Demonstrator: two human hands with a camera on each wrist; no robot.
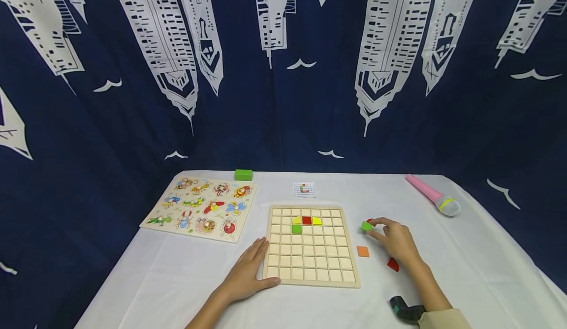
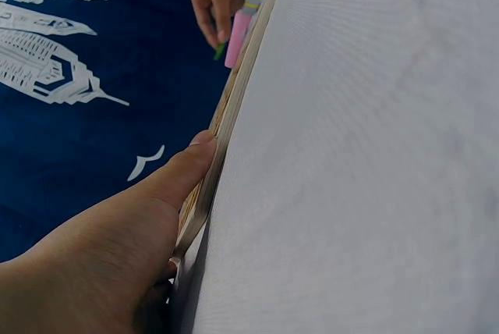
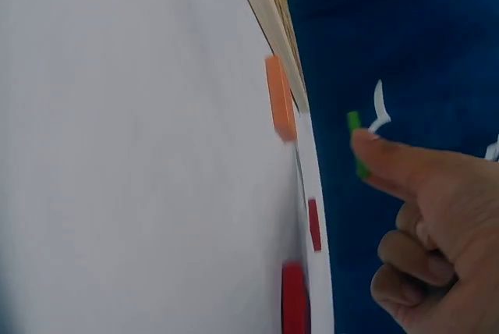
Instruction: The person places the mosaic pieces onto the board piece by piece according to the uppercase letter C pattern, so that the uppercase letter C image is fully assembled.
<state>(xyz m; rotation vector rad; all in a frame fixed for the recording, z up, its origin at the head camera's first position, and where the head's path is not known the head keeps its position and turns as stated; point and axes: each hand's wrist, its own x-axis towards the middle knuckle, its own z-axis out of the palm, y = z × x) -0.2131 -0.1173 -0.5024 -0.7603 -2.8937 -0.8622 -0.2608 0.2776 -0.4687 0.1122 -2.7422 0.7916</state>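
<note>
Rests left hand [image 1: 248,274], with fingers nearly straight, against left edge of flat, pale wooden grid board [image 1: 315,260]. Above white cloth [image 1: 487,270] right of it, beyond orange square tile [image 1: 363,252], pinches small, flat-faced green block [image 1: 366,226] between thumb and forefinger of right hand [image 1: 397,241]; holds it edge-on to right-wrist view, with long axis near upright there.

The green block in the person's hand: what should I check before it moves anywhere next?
1. Green block pinched by the right hand: ok.
2. Green block lifted off the table: ok, the right wrist view shows it raised.
3. Board touched by the left hand at its near left corner: ok.
4. Bare squares left on the board: ok, most are.
5. Pattern on the card readable square by square: cannot tell, too small.
6. Orange block on the board: not ok, it lies outside the right edge.
</note>
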